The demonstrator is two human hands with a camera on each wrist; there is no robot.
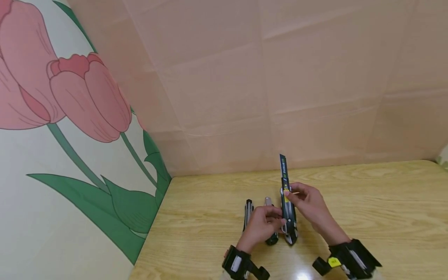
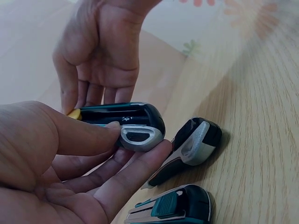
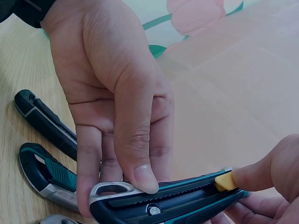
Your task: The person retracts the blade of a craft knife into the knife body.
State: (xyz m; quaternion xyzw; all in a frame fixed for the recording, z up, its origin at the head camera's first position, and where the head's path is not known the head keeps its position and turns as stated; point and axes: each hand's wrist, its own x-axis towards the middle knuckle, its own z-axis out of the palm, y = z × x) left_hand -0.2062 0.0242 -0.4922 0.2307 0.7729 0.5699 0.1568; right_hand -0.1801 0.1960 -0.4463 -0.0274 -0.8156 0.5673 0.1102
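Both hands hold a dark utility knife (image 1: 287,210) with teal edges. A long dark strip with lettering (image 1: 283,165) extends from its far end. My right hand (image 1: 312,206) pinches the front part, its thumb on the yellow slider (image 3: 225,182). At the rear end, my left hand (image 1: 262,225) grips the knife between thumb and fingers, beside a silver loop (image 2: 135,135). Three more utility knives lie on the table: a slim dark one (image 3: 46,119), one with a ribbed green slider (image 2: 170,205), and one with a silver end (image 2: 196,144) partly hidden beneath the held knife.
The wood-grain table (image 1: 378,210) runs back to a hanging pinkish-tan sheet (image 1: 280,85). A wall painted with pink tulips (image 1: 89,97) stands at the left. Black camera mounts (image 1: 353,256) sit on both wrists.
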